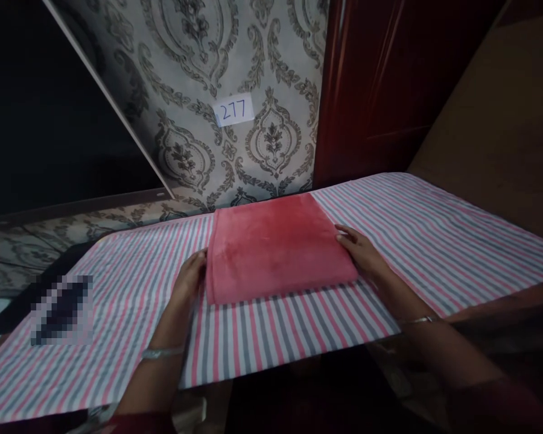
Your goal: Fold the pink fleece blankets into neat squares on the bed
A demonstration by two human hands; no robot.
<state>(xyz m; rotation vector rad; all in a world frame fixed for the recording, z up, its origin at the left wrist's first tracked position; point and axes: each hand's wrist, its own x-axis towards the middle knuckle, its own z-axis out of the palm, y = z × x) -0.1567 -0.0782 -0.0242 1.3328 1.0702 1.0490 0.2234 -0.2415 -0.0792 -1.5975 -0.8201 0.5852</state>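
A folded pinkish-red fleece blanket [276, 250] lies on a striped cloth, its near edge towards me and its left side showing stacked layers. My left hand [190, 274] is at the blanket's left edge, fingers curled against it. On the opposite side, my right hand [361, 252] grips the right edge, with thumb and forefinger on the border and the other fingers partly hidden.
The pink, grey and white striped cloth [434, 235] covers the table. Patterned wallpaper [185, 78] bears a paper marked 277 [234, 110]. A dark screen [58, 120] stands left, a reddish-brown wooden panel [371, 90] right. A pixelated patch [63, 310] hides something on the left.
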